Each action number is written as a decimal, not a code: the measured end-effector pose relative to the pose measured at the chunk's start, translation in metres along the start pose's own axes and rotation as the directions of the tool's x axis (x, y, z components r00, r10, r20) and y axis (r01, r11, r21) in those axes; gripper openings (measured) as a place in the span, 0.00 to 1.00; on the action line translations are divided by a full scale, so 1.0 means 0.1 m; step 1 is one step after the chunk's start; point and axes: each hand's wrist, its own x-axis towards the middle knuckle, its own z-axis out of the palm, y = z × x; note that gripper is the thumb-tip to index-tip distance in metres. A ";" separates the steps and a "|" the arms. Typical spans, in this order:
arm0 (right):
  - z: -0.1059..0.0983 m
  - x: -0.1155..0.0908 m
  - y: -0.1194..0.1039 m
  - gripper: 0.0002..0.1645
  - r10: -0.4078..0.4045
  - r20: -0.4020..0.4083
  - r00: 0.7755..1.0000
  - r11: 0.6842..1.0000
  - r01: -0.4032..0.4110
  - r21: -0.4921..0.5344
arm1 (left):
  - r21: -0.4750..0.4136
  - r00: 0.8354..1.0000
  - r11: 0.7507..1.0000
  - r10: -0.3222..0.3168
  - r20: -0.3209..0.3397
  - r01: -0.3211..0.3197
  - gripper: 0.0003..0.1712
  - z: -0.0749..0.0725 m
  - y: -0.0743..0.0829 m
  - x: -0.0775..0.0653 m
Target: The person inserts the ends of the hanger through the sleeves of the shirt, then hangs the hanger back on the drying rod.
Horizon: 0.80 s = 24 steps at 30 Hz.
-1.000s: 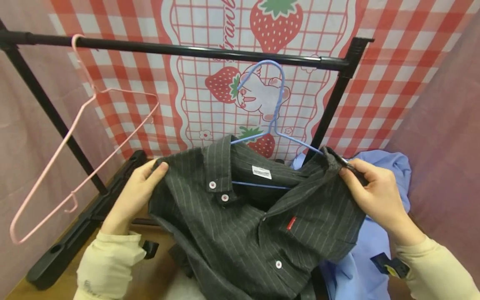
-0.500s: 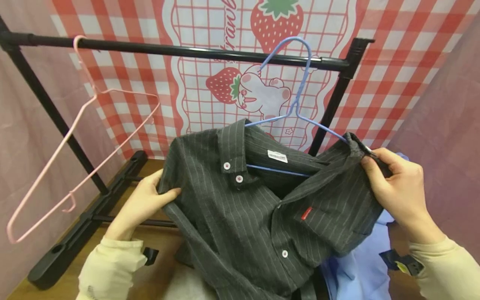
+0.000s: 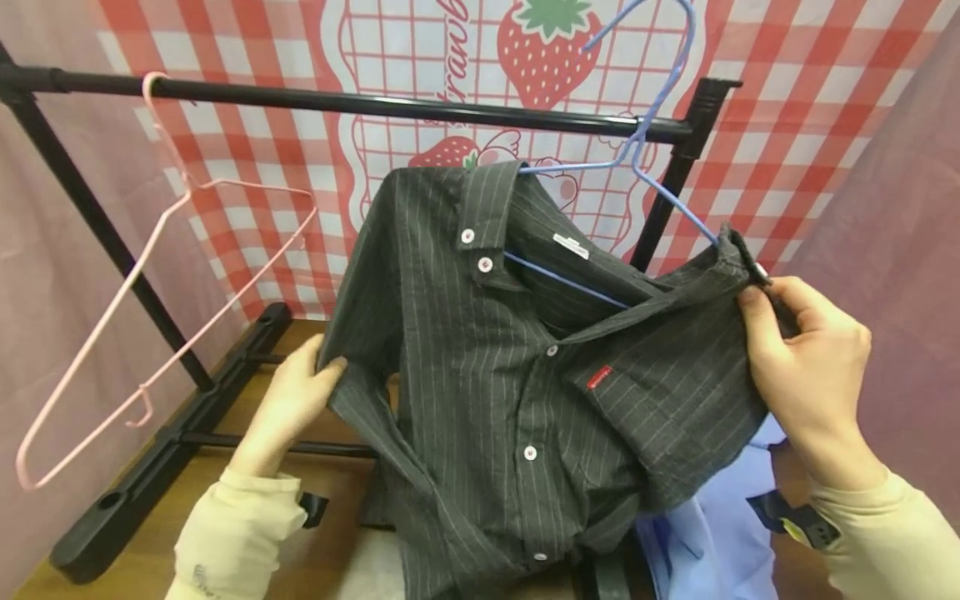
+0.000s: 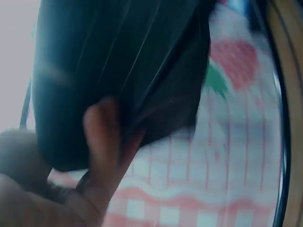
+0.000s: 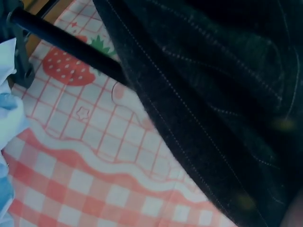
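Observation:
A dark grey pinstriped shirt [image 3: 465,350] with white buttons and a small red tag hangs on a blue hanger [image 3: 577,167]. The hanger's hook stands higher than the black rail in the head view and is not seated on it. My left hand [image 3: 288,400] pinches the sleeve at the shirt's left side; the left wrist view shows thumb and fingers on the dark cloth, blurred. At the other side, my right hand [image 3: 813,375] grips the shirt's shoulder near the hanger's end. Only dark stitched cloth [image 5: 199,94] fills much of the right wrist view.
A black clothes rack's rail [image 3: 390,104] crosses the back. A pink hanger [image 3: 112,308] hangs from its left part. Light blue cloth [image 3: 720,517] lies at the lower right, and pale cloth [image 3: 375,567] lies below the shirt. A red checked strawberry sheet [image 3: 810,100] covers the back.
The shirt and blue hanger have risen and shifted right, the hook going from below the rail to above it. My left hand has slid from the shoulder down to the sleeve.

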 end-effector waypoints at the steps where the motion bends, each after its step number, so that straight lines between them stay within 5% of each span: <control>1: 0.02 0.00 -0.02 0.12 0.005 0.004 1.000 1.000 -0.005 -0.007 | -0.136 0.999 0.991 -0.013 -0.033 0.009 0.23 -0.01 0.04 0.00; 2: 0.03 -0.01 -0.05 0.12 0.009 0.009 1.000 1.000 -0.009 -0.013 | -0.280 0.998 0.960 -0.020 -0.064 0.001 0.26 -0.01 0.09 0.00; 5: 0.10 -0.02 -0.13 0.12 0.011 0.018 1.000 0.999 -0.010 -0.032 | -0.602 0.985 0.790 0.017 -0.173 -0.119 0.34 0.00 0.24 -0.02; 6: 0.12 -0.02 -0.16 0.12 0.010 0.020 1.000 0.999 -0.009 -0.037 | -0.652 0.976 0.736 0.052 -0.213 -0.182 0.35 0.01 0.29 -0.02; 9: 0.19 -0.03 -0.24 0.13 0.000 0.029 1.000 0.998 0.002 -0.064 | -0.683 0.927 0.634 0.175 -0.332 -0.364 0.37 0.00 0.42 0.00; 11: 0.23 -0.04 -0.29 0.14 -0.009 0.038 0.999 0.997 0.012 -0.077 | -0.666 0.893 0.597 0.254 -0.371 -0.447 0.37 0.00 0.49 0.03; 13: 0.27 -0.06 -0.33 0.14 -0.023 0.045 0.999 0.996 0.027 -0.085 | -0.640 0.869 0.588 0.308 -0.388 -0.494 0.38 0.01 0.54 0.06; 18: 0.40 -0.12 -0.40 0.12 -0.078 0.055 0.995 0.992 0.083 -0.093 | -0.562 0.836 0.619 0.403 -0.372 -0.548 0.37 0.13 0.52 0.13; 21: 0.49 -0.14 -0.45 0.11 -0.102 0.065 0.993 0.989 0.108 -0.097 | -0.540 0.832 0.634 0.444 -0.333 -0.554 0.36 0.19 0.47 0.15; 24: 0.57 -0.15 -0.50 0.11 -0.110 0.083 0.991 0.988 0.118 -0.096 | -0.536 0.850 0.662 0.447 -0.279 -0.524 0.35 0.21 0.45 0.17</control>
